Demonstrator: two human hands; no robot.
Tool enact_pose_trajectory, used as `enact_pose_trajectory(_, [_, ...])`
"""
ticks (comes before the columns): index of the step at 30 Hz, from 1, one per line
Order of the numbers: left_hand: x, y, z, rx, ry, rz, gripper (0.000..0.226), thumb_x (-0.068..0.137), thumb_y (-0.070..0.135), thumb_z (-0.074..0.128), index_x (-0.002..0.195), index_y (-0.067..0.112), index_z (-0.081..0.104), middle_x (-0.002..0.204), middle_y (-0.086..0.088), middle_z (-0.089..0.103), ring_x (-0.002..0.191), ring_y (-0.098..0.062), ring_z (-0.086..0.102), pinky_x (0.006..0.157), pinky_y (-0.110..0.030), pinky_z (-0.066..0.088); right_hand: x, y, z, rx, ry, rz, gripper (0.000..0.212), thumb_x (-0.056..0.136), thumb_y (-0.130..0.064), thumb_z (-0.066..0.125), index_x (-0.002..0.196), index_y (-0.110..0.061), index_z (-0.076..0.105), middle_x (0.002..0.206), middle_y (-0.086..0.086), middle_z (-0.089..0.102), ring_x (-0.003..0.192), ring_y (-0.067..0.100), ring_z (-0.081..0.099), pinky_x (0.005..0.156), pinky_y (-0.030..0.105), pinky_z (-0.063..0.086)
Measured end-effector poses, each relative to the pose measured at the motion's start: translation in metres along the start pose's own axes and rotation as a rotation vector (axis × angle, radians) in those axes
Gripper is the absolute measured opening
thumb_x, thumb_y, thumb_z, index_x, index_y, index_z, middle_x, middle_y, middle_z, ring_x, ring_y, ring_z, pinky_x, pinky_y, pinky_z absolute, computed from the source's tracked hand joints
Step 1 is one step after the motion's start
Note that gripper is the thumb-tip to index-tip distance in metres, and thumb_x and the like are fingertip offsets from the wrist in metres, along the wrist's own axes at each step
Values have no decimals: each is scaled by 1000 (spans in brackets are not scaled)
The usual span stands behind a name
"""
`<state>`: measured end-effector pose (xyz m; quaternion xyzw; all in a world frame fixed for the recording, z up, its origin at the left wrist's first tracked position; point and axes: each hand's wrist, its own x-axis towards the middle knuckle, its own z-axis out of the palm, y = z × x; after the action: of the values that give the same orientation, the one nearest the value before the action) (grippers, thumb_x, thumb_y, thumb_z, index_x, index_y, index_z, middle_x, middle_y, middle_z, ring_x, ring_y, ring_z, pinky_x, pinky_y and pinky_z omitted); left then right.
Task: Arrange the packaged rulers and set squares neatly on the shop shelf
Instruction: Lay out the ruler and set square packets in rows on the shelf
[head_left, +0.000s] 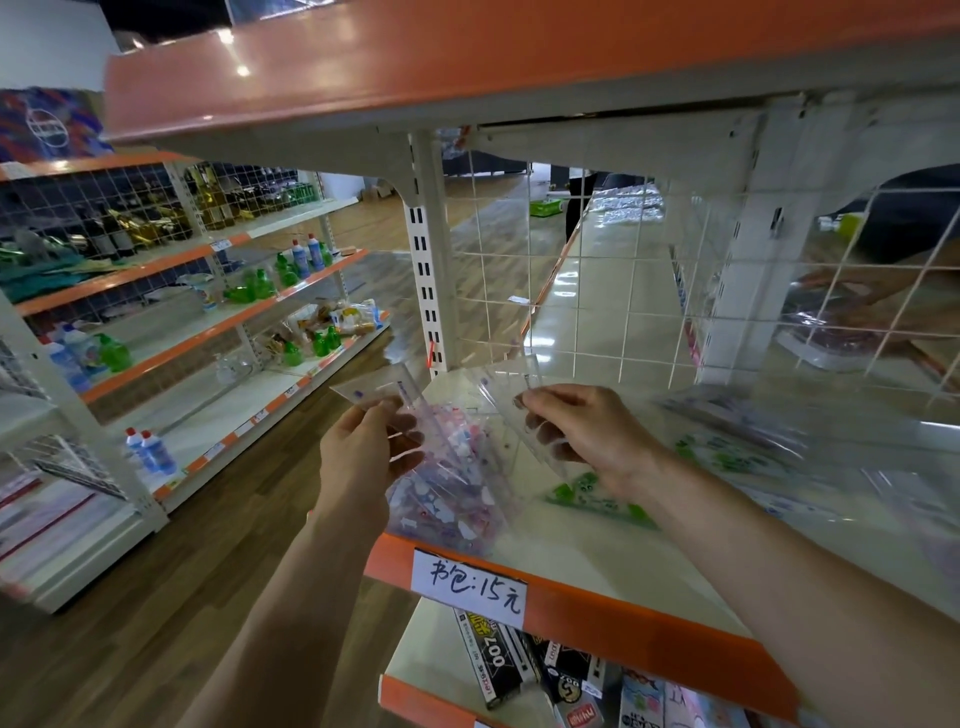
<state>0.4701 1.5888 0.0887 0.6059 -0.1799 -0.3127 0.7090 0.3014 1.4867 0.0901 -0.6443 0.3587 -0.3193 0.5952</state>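
**At the Shelf's Left Corner, a Pack in Each Hand**

Over the near left corner of the shelf (597, 566), just above its orange lip, both hands are full. The left hand (358, 457) grips a pink-patterned pack (447, 493) of rulers and set squares, thumb on top, fingers showing through the plastic. The pack's lower end dips toward the shelf's front edge, and a set-square tip pokes out to the left. The right hand (582, 431) pinches a clear pack (501, 402), whose long axis slants from far-left down to near-right. Whether the two packs touch or merely overlap, the blur will not let me say. Green-printed packs (597, 493) lie flat on the shelf just beneath the right wrist, and more packs, smeared by motion, stretch off to the right. So the laid-out stock lies rightward, nearer the right hand. I judge the clear pack would need turning to sit square alongside the green ones.
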Motion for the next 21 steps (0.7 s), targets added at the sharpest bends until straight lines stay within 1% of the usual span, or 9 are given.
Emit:
enact_pose_trajectory(2, [-4, -4, 5, -31, -70, -38, 17, 99, 14, 44, 102, 7, 60, 91, -13, 67, 79, -24, 64, 72, -36, 54, -2, -2, -3, 53, -41, 32, 16, 92, -23, 59, 92, -12, 72, 70, -3, 63, 61, 7, 53, 57, 21, 42])
enact_pose_trajectory(4, [-10, -8, 15, -54, -173, -77, 18, 99, 14, 43, 104, 7, 59, 93, -15, 70, 82, -26, 66, 72, -36, 55, -6, -3, -6, 51, -98, 46, 19, 93, -23, 58, 92, -10, 71, 69, -1, 63, 59, 7, 55, 54, 20, 42])
enact_pose_trajectory(7, [-19, -12, 35, -176, -311, -153, 22, 97, 13, 41, 104, 3, 59, 88, -15, 67, 74, -25, 64, 63, -32, 57, -15, -3, -13, -57, -150, 50, 20, 96, -24, 54, 89, -10, 67, 66, 1, 61, 55, 8, 61, 46, 17, 43])
enact_pose_trajectory(10, [-24, -16, 54, -187, -403, -217, 20, 94, 23, 42, 91, 12, 58, 84, -9, 65, 68, -19, 61, 60, -29, 53, -24, -1, -26, -42, -134, 84, 21, 97, -24, 51, 87, -11, 63, 62, 1, 58, 53, 12, 62, 42, 18, 43])
enact_pose_trajectory(12, [-27, -19, 64, -180, -470, -265, 24, 93, 32, 43, 93, 13, 58, 83, -6, 66, 71, -18, 62, 66, -30, 50, -28, 0, -40, -85, -98, 69, 21, 97, -24, 52, 88, -10, 64, 60, 1, 57, 48, 11, 60, 39, 18, 40])
enact_pose_trajectory(14, [-32, -23, 76, -177, -526, -304, 31, 92, 37, 45, 97, 11, 60, 87, -8, 66, 78, -21, 62, 67, -32, 50, -31, 2, -55, -153, -75, 45, 20, 97, -23, 52, 88, -11, 66, 56, 1, 56, 44, 9, 57, 39, 18, 37])
enact_pose_trajectory(16, [-36, -27, 90, -154, -544, -330, 22, 93, 29, 51, 94, 10, 62, 84, -9, 68, 78, -22, 64, 65, -34, 54, -35, 3, -71, -169, -67, 39, 18, 96, -22, 54, 87, -13, 67, 55, 0, 55, 46, 11, 52, 42, 20, 34])
enact_pose_trajectory(18, [-39, -33, 101, -117, -554, -342, 11, 92, 16, 56, 94, 7, 63, 78, -10, 69, 69, -22, 67, 59, -32, 56, -39, 4, -84, -187, -69, 55, 16, 95, -21, 55, 85, -16, 67, 59, 0, 55, 51, 11, 51, 46, 22, 35])
enact_pose_trajectory(21, [-42, -39, 117, -121, -581, -339, 10, 93, 9, 55, 95, 4, 63, 77, -12, 70, 64, -22, 68, 57, -33, 57, -47, 5, -105, -143, -20, 120, 15, 93, -24, 57, 98, -13, 66, 71, 1, 64, 56, 10, 61, 49, 21, 43])
